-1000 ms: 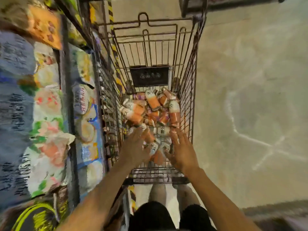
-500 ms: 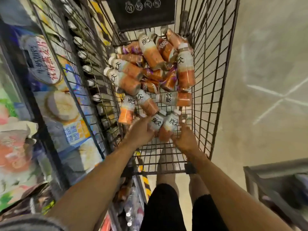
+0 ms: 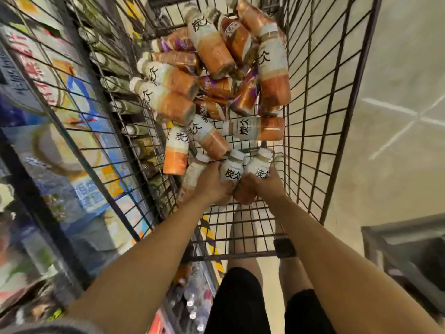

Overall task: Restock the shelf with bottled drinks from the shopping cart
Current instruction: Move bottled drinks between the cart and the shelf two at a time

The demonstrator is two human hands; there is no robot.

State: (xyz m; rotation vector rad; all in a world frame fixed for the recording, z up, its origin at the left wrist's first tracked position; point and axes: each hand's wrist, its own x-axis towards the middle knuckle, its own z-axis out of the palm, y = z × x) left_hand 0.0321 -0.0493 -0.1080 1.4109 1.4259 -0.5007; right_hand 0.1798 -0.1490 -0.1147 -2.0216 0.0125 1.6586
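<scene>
Head view: two hands (image 3: 212, 184) (image 3: 262, 185) each grip one bottle (image 3: 232, 171) (image 3: 258, 168).

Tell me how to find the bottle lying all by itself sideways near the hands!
Look inside the wire shopping cart, at the pile of orange-and-white bottles. Just beyond the two hands, against the cart's right wall, lies one bottle. Unlike its tilted neighbours, it lies straight across, white cap pointing left, orange end touching the wires.
</scene>
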